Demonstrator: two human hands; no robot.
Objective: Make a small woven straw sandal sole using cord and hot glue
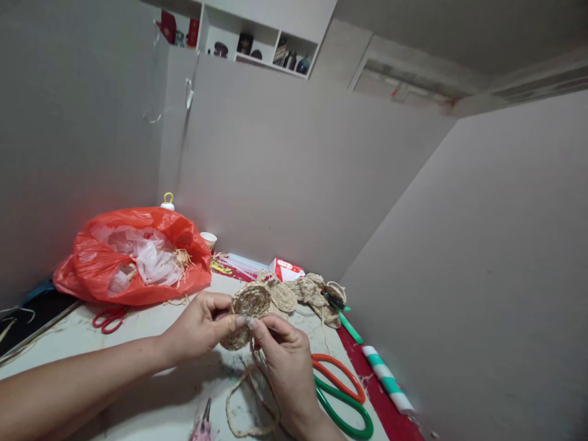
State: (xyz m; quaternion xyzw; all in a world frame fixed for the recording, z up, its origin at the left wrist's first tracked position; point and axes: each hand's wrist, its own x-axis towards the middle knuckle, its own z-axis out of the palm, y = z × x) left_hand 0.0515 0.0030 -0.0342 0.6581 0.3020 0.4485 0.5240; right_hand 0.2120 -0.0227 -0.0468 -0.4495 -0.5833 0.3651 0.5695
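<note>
Between both hands, above the white table, is a small round woven straw basket (252,299), its hollow side facing up and toward me. My left hand (204,324) grips its left rim with thumb and fingers. My right hand (285,355) pinches at its lower right edge, thumb tip close to the left thumb. What exactly lies between the right fingertips is too small to make out, though a straw cord (229,404) hangs down in loops from there. Just below, a pointed tool with a pink-wrapped handle (202,424) lies on the table.
Orange and green rings (344,410) lie right of my right hand. Behind the basket sit several woven straw pieces (285,297). Red scissors (109,320) and a red plastic bag (92,263) are at the left. A green-and-white roll (388,380) lies along the right edge by the wall.
</note>
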